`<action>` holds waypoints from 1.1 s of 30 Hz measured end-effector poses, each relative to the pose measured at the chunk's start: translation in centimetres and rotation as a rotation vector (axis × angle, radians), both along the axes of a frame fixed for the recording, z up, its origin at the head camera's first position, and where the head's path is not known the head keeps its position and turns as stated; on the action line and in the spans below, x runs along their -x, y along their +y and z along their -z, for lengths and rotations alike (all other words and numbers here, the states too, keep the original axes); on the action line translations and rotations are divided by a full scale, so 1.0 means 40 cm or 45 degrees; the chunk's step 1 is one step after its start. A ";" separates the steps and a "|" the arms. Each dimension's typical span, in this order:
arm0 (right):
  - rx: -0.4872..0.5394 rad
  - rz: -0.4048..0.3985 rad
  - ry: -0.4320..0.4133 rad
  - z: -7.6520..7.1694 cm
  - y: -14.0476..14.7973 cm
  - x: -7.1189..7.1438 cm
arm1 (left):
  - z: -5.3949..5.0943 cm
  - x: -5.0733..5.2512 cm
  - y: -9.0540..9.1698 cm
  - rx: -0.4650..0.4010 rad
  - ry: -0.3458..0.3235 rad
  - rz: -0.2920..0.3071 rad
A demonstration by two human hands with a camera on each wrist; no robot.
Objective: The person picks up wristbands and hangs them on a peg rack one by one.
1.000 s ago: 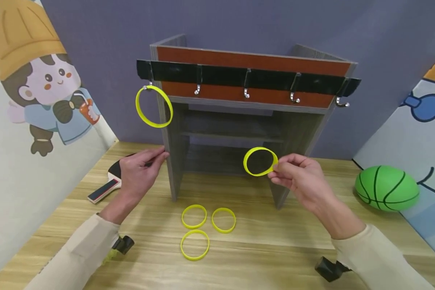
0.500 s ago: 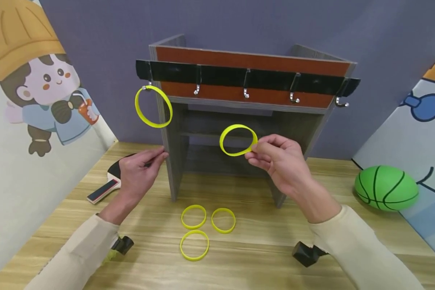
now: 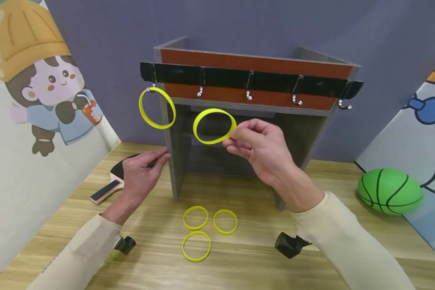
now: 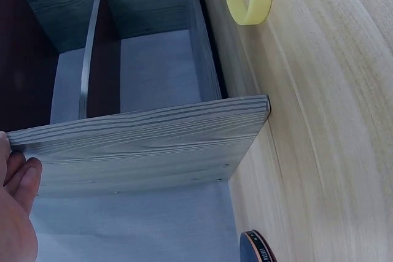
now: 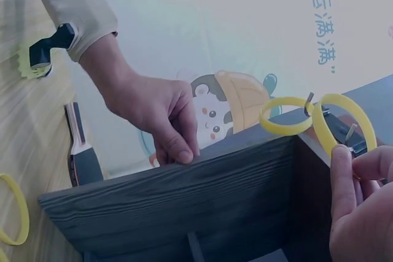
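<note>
My right hand (image 3: 266, 151) pinches a yellow ring (image 3: 195, 125) at its right side, in front of the grey shelf and below the second hook (image 3: 200, 92) from the left. Another yellow ring (image 3: 140, 106) hangs on the leftmost hook. With thumb and fingertips my left hand (image 3: 143, 173) grips the front edge of the shelf's left side panel (image 3: 172, 173); the left wrist view shows these fingers at the panel edge (image 4: 147, 118). On the wooden tabletop lie three yellow rings (image 3: 195, 206) (image 3: 225, 234) (image 3: 196, 261). The right wrist view shows the held ring (image 5: 362, 111) beside the hanging one (image 5: 285, 130).
A black strip (image 3: 224, 75) with several silver hooks crosses the shelf's red-brown front board (image 3: 268, 61). Left of the shelf, behind my left hand, lies a table tennis paddle (image 3: 106, 191). A green ball (image 3: 389, 191) sits at the right, near the printed side wall.
My right hand has moved left and up with its ring, from the shelf's right side toward the second hook. The left hand has stayed at the panel edge. The view has shifted slightly.
</note>
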State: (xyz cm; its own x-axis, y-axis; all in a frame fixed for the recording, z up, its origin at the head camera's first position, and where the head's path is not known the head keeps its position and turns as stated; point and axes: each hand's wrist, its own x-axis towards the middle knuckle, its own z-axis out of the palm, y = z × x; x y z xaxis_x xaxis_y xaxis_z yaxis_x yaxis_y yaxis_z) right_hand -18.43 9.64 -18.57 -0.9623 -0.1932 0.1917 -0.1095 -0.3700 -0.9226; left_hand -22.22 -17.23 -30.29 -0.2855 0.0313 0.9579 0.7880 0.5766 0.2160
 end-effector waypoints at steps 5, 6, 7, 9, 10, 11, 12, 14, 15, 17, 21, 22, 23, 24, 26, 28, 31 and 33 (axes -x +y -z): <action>0.023 0.010 0.021 -0.022 -0.018 -0.003 | -0.002 0.000 -0.002 0.006 0.000 -0.004; 0.024 0.012 0.027 -0.026 -0.022 -0.003 | -0.002 0.001 -0.002 0.010 0.000 -0.008; 0.022 0.014 0.032 -0.030 -0.025 -0.004 | -0.002 0.001 -0.002 0.012 0.002 -0.012; 0.022 0.013 0.037 -0.036 -0.032 -0.005 | -0.002 0.001 -0.002 0.019 0.003 -0.023; 0.023 0.011 0.039 -0.039 -0.036 -0.004 | -0.001 0.001 -0.002 0.021 0.002 -0.024; 0.021 0.011 0.041 -0.041 -0.039 -0.004 | -0.001 0.001 -0.002 0.023 0.001 -0.026; 0.025 0.011 0.038 -0.044 -0.042 -0.003 | 0.000 0.001 -0.002 0.025 0.001 -0.026; 0.033 0.015 0.031 -0.048 -0.048 -0.001 | 0.001 0.001 -0.002 0.026 -0.001 -0.023; 0.038 0.019 0.027 -0.050 -0.051 0.001 | 0.001 0.001 -0.002 0.027 -0.002 -0.022; 0.048 0.036 0.015 -0.053 -0.055 0.004 | 0.002 0.000 -0.002 0.026 -0.004 -0.021; 0.066 0.075 -0.014 -0.059 -0.063 0.011 | 0.003 0.001 -0.002 0.023 -0.006 -0.017; 0.072 0.083 -0.020 -0.060 -0.064 0.013 | 0.003 0.002 -0.003 0.023 -0.006 -0.014; 0.075 0.090 -0.024 -0.060 -0.066 0.015 | 0.004 0.002 -0.003 0.024 -0.006 -0.015; 0.078 0.096 -0.027 -0.060 -0.067 0.017 | 0.004 0.002 -0.003 0.024 -0.005 -0.016; 0.083 0.102 -0.029 -0.060 -0.069 0.020 | 0.004 0.003 -0.003 0.027 -0.006 -0.016; 0.088 0.105 -0.033 -0.058 -0.071 0.023 | 0.004 0.002 -0.003 0.028 -0.007 -0.020; 0.089 0.102 -0.039 -0.056 -0.074 0.025 | 0.003 0.001 -0.003 0.029 -0.009 -0.022; 0.085 0.102 -0.041 -0.054 -0.075 0.025 | 0.003 0.001 -0.003 0.027 -0.011 -0.019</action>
